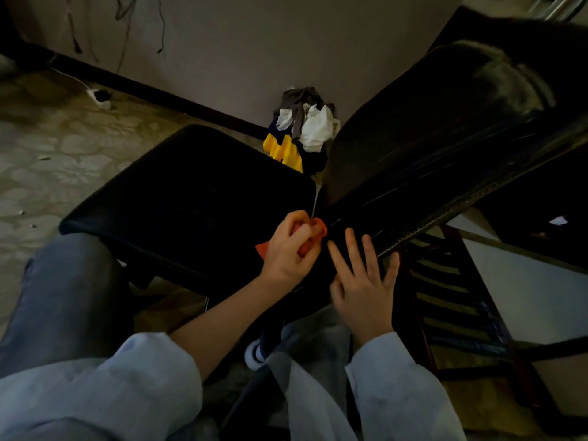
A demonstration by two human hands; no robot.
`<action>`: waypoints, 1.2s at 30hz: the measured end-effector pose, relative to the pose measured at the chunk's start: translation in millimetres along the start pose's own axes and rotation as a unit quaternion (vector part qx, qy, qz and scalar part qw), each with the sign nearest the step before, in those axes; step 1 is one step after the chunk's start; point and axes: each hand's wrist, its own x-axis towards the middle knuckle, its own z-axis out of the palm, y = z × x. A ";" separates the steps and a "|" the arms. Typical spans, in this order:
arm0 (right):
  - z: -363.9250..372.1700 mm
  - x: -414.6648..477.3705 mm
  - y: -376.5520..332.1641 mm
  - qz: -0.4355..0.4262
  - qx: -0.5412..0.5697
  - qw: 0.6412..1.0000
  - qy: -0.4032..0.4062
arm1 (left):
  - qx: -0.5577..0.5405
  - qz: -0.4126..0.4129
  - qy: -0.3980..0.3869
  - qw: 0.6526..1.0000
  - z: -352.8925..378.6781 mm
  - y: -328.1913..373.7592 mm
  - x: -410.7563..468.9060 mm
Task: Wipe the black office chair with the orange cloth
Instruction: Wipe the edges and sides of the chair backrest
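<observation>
Seen from above: a person's left hand [291, 249] grips a crumpled orange cloth [318, 229], bunched in curled fingers. It sits on a black padded office chair [197, 198], at the crease where the seat meets the tilted backrest [429, 148]. The right hand [364, 284] lies flat on the backrest's lower edge, fingers straight and spread, seemingly steadying it. To clean this crease well, the cloth probably needs pressing deep into the gap and drawing along it, while the flat hand keeps the chair from swivelling.

The 1 head view looks steeply down, close over the chair [197, 192].
</observation>
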 end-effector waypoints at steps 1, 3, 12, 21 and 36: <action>-0.6 0.0 -0.5 0.000 0.000 1.000 0.003 | 0.017 0.000 -0.006 1.000 -0.5 -6.6 -8.2; -2.6 0.5 -1.4 0.001 0.003 1.000 0.010 | 0.021 -0.030 -0.027 0.999 -3.5 -15.0 -22.1; -9.3 -1.2 -8.2 0.000 0.006 1.000 0.011 | -0.059 -0.102 0.042 0.992 -14.9 8.0 -13.5; -11.2 -1.5 -7.6 -0.012 -0.002 1.000 -0.001 | 0.074 0.017 0.029 0.997 -5.9 -4.0 -13.5; -9.6 -12.7 -13.8 -0.028 0.006 0.999 -0.016 | -0.037 -0.116 0.026 0.992 -19.1 -4.1 -46.7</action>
